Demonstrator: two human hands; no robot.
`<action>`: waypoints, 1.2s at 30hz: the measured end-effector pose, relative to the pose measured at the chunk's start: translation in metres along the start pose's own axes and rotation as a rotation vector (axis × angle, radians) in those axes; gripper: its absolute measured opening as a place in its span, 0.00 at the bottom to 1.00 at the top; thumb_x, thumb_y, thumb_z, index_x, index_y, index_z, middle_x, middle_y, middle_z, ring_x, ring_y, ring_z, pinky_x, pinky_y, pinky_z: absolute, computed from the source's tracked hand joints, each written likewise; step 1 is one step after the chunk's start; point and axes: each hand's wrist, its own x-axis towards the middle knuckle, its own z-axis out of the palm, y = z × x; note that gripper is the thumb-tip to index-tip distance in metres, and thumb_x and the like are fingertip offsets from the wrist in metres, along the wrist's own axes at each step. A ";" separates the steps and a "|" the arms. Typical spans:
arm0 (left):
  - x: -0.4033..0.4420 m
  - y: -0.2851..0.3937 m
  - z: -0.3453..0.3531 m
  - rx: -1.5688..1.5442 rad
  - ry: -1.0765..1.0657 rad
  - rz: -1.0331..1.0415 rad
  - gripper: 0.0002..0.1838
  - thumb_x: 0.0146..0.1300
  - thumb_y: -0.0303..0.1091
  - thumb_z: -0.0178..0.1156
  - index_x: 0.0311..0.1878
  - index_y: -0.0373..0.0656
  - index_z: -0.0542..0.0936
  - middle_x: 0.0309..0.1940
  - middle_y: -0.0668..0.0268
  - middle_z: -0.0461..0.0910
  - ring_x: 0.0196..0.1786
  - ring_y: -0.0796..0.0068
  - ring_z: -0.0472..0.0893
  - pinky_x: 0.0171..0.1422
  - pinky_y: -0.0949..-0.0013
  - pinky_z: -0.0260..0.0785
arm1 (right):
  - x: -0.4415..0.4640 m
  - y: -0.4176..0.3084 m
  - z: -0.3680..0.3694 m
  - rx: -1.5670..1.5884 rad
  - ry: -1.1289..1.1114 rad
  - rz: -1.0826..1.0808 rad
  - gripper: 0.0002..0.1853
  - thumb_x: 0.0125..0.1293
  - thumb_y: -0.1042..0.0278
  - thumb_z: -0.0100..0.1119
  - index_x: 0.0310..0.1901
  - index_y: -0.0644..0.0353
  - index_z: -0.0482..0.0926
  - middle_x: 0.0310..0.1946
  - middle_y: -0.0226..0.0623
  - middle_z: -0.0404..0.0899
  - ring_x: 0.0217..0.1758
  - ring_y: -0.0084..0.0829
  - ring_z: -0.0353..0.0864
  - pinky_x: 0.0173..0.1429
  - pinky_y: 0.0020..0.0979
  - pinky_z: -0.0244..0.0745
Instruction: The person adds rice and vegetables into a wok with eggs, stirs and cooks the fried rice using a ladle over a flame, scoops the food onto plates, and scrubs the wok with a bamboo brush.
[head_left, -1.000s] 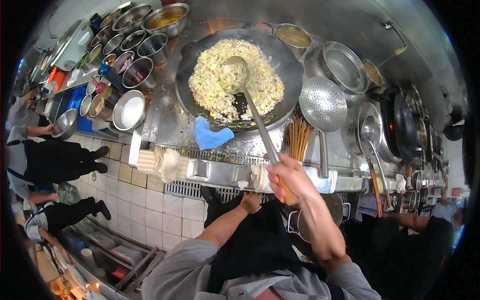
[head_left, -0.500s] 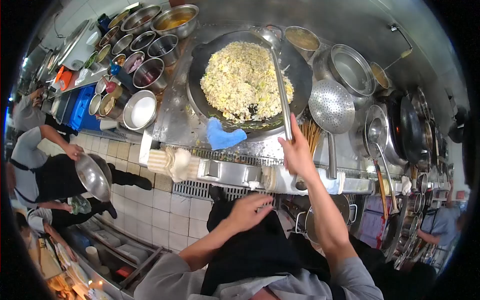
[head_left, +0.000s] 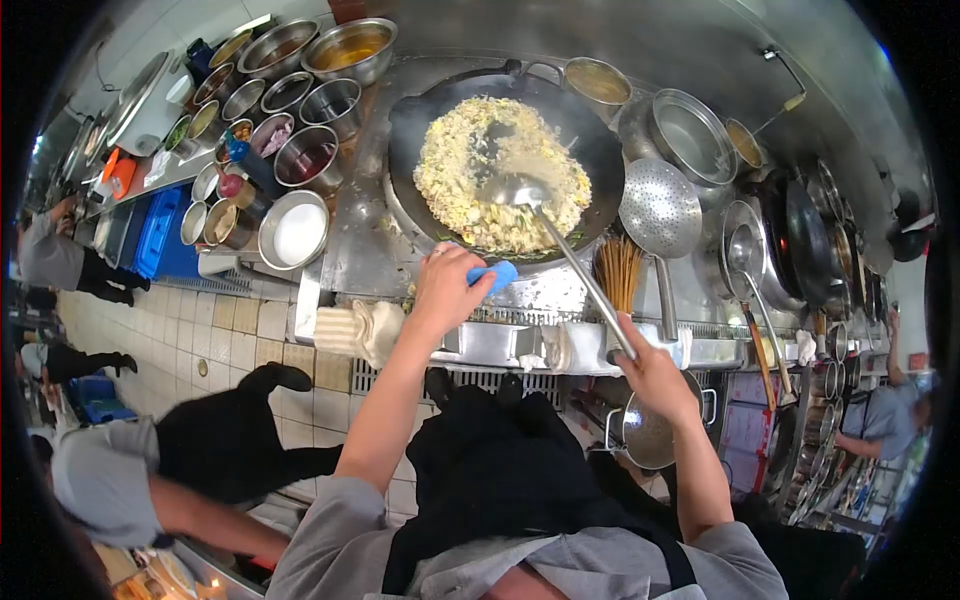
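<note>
My right hand (head_left: 655,375) is closed around the end of a long metal ladle (head_left: 578,262). The ladle's bowl rests in the fried rice, which has bits of egg and green in it (head_left: 450,170). A large black wok (head_left: 598,150) on the stove contains the rice, and a dark patch of its bottom shows through near the far side. My left hand (head_left: 447,290) grips a blue cloth (head_left: 495,277) at the wok's near rim; the fingertips are partly hidden by the cloth and hand. Right of the wok stands a bamboo brush (head_left: 618,270).
A perforated strainer (head_left: 660,205) and a water-filled metal pan (head_left: 693,138) lie to the right. Several metal bowls of ingredients, one with white powder or grains (head_left: 295,230), stand at left. Another person's arm (head_left: 215,515) reaches in at lower left; folded towels (head_left: 360,333) lie along the stove edge.
The ladle's bowl has come from the wok's far rim into the rice, as my right hand moved down and right. My left hand has reached forward and taken hold of the blue cloth.
</note>
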 end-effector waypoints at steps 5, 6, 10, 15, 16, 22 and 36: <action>0.007 -0.012 0.006 -0.080 -0.058 0.035 0.12 0.57 0.38 0.67 0.34 0.37 0.83 0.33 0.56 0.81 0.44 0.54 0.78 0.50 0.56 0.70 | 0.115 -0.067 0.034 0.179 0.068 -0.039 0.36 0.71 0.67 0.55 0.78 0.47 0.53 0.41 0.69 0.81 0.48 0.62 0.82 0.50 0.49 0.76; 0.008 -0.012 0.006 -0.103 -0.064 0.031 0.12 0.58 0.38 0.67 0.34 0.37 0.82 0.33 0.56 0.81 0.44 0.53 0.77 0.49 0.56 0.70 | 0.120 -0.097 0.033 0.267 -0.008 0.095 0.36 0.72 0.67 0.54 0.78 0.47 0.51 0.39 0.69 0.81 0.47 0.62 0.82 0.50 0.49 0.76; 0.005 -0.018 0.009 -0.169 -0.054 0.042 0.13 0.58 0.38 0.67 0.34 0.36 0.82 0.33 0.55 0.81 0.44 0.53 0.77 0.49 0.55 0.70 | 0.080 -0.059 0.074 0.109 0.040 -0.155 0.37 0.71 0.67 0.55 0.79 0.46 0.51 0.35 0.68 0.81 0.44 0.63 0.83 0.50 0.50 0.76; 0.008 -0.019 0.006 -0.190 -0.097 0.042 0.13 0.60 0.40 0.65 0.34 0.37 0.81 0.32 0.55 0.80 0.42 0.52 0.77 0.48 0.54 0.69 | -0.004 -0.071 0.035 0.087 -0.061 -0.044 0.38 0.69 0.69 0.57 0.78 0.47 0.54 0.35 0.65 0.82 0.45 0.62 0.83 0.50 0.50 0.76; 0.008 -0.020 0.008 -0.195 -0.096 0.041 0.14 0.60 0.40 0.65 0.34 0.37 0.80 0.32 0.55 0.80 0.42 0.51 0.77 0.48 0.54 0.69 | 0.010 -0.071 0.040 0.101 -0.021 -0.074 0.37 0.69 0.70 0.57 0.77 0.49 0.55 0.37 0.63 0.83 0.46 0.61 0.83 0.51 0.47 0.76; 0.008 -0.025 0.014 -0.161 -0.112 0.067 0.14 0.60 0.41 0.63 0.32 0.38 0.80 0.31 0.54 0.79 0.42 0.51 0.77 0.47 0.53 0.69 | 0.108 -0.108 0.076 0.085 0.083 -0.014 0.37 0.68 0.73 0.57 0.77 0.54 0.56 0.30 0.50 0.83 0.31 0.46 0.83 0.44 0.39 0.78; -0.048 0.054 -0.022 0.057 -0.087 0.015 0.25 0.62 0.54 0.64 0.19 0.42 0.78 0.21 0.54 0.79 0.25 0.51 0.80 0.29 0.50 0.71 | -0.099 -0.074 -0.084 0.597 -0.437 0.342 0.38 0.71 0.70 0.56 0.79 0.50 0.50 0.18 0.24 0.71 0.14 0.18 0.72 0.16 0.24 0.69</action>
